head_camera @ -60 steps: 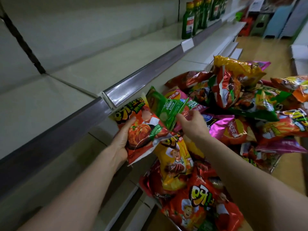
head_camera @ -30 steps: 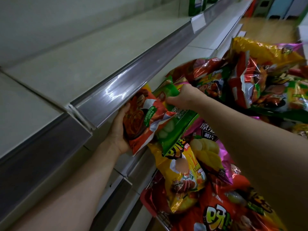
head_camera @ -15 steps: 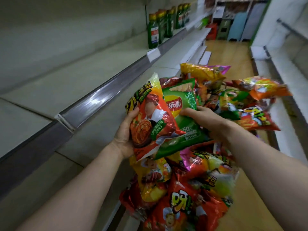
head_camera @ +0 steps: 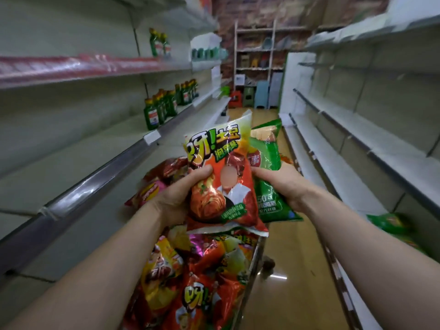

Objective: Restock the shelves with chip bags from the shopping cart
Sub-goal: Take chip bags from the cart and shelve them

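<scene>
My left hand [head_camera: 175,194] grips an orange-red chip bag [head_camera: 221,184] by its left edge and holds it upright at chest height. Just behind it, a green chip bag [head_camera: 267,177] is gripped by my right hand [head_camera: 282,186] at its right side. Both bags hang above the shopping cart [head_camera: 256,256], which is piled with several red, yellow and pink chip bags [head_camera: 197,282]. The grey shelf [head_camera: 78,163] on the left is bare near me.
Green bottles [head_camera: 162,106] stand further along the left shelf and on the one above. White shelves [head_camera: 352,148] line the right side, with a green bag [head_camera: 388,225] low down. Wooden floor runs between; stools and a rack stand at the aisle's end.
Both hands lifted the orange-red and green bags up from beside the left shelf's edge to chest height. My head rose, so the whole aisle now shows.
</scene>
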A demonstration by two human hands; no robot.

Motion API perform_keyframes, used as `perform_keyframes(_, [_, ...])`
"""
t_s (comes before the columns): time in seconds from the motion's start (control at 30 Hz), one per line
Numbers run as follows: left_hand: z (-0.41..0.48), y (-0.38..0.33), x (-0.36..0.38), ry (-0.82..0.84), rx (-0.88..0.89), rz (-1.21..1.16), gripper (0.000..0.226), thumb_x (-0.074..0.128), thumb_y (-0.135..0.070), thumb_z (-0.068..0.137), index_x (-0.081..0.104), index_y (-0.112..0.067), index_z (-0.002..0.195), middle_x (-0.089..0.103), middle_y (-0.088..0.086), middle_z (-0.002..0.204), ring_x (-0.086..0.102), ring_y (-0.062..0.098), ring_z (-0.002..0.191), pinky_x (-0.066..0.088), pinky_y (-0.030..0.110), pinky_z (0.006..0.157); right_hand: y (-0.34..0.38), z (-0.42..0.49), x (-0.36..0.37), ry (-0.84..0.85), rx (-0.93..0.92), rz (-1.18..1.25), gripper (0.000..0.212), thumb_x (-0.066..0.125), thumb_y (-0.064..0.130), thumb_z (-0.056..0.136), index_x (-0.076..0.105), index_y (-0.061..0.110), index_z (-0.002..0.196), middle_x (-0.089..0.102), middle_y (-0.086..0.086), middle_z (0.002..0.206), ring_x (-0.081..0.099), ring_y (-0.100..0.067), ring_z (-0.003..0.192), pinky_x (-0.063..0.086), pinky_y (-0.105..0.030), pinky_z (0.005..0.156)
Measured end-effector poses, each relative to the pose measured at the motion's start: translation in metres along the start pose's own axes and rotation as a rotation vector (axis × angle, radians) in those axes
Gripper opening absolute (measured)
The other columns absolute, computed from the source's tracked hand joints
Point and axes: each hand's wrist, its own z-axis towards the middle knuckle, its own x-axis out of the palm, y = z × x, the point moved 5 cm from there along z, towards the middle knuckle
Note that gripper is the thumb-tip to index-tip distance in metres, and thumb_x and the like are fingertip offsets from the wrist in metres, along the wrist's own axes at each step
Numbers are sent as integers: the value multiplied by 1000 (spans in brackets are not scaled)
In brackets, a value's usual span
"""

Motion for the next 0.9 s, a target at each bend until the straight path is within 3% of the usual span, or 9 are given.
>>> perform_keyframes(0.03, [0, -5, 14, 22, -15, 23, 30, 74, -37, 64, 79, -19, 88, 75, 5, 91, 73, 20, 79, 60, 34, 72, 6, -8, -7, -45, -25, -12, 32, 77, 29, 81, 65, 11, 104, 75, -10, 88, 73, -24, 75, 59, -36, 67])
perform_keyframes(0.1, [3, -12, 37, 62, -39, 71, 60, 88, -40, 45, 72, -17, 99, 75, 7, 93, 73, 21, 79, 60, 32, 67, 16, -24, -20, -123, -57, -18, 33, 72, 36, 85, 65, 9, 103, 75, -9, 83, 72, -22, 71, 59, -36, 66])
perform_keyframes(0.17, [7, -19, 57, 102, -50, 97, 94, 95, -48, 21, 68, -17, 105, 74, 8, 98, 73, 23, 84, 59, 36, 71, 27, -39, -32, -173, -53, -23, 44, 68, 46, 86, 62, 8, 109, 75, -12, 88, 73, -29, 80, 60, -47, 76])
perform_keyframes(0.23, [9, -26, 76, 154, -39, 112, 104, 95, -52, 16, 67, -17, 109, 74, 9, 102, 72, 24, 88, 55, 40, 81, 37, -57, -46, -209, -66, -31, 44, 64, 47, 89, 62, 8, 109, 74, -15, 93, 72, -32, 85, 59, -49, 79])
perform_keyframes(0.3, [8, -32, 97, 239, -39, 132, 102, 95, -51, 19, 66, -18, 111, 74, 9, 104, 72, 24, 91, 52, 41, 87, 48, -79, -60, -262, -97, -18, 35, 61, 45, 91, 64, 13, 104, 74, -14, 95, 71, -30, 85, 59, -47, 81])
perform_keyframes(0.4, [1, -36, 128, 356, -35, 163, 99, 95, -50, 21, 65, -18, 109, 75, 7, 100, 72, 22, 88, 53, 39, 84, 56, -109, -79, -365, -116, -9, 34, 63, 42, 90, 64, 14, 108, 74, -14, 98, 71, -32, 91, 57, -48, 85])
perform_keyframes(0.5, [-10, -40, 159, 437, -34, 200, 80, 91, -46, 40, 64, -18, 110, 75, 6, 97, 73, 20, 84, 55, 37, 81, 63, -143, -95, -489, -139, 4, 37, 68, 44, 87, 67, 12, 106, 75, -13, 96, 71, -34, 92, 56, -53, 86])
perform_keyframes(0.67, [-21, -41, 217, 624, -33, 166, 99, 96, -49, 18, 67, -18, 108, 74, 7, 103, 72, 21, 88, 59, 34, 78, 76, -215, -122, -717, -203, -34, 19, 63, 35, 92, 65, 18, 84, 73, -3, 84, 70, -24, 85, 56, -46, 87])
perform_keyframes(0.9, [-83, -24, 335, 934, -55, 174, 71, 95, -41, 29, 74, -20, 94, 75, 6, 93, 73, 18, 78, 59, 30, 64, 92, -356, -165, -1005, -225, -111, 17, 63, 40, 91, 66, 23, 91, 73, -4, 97, 69, -25, 96, 54, -46, 91])
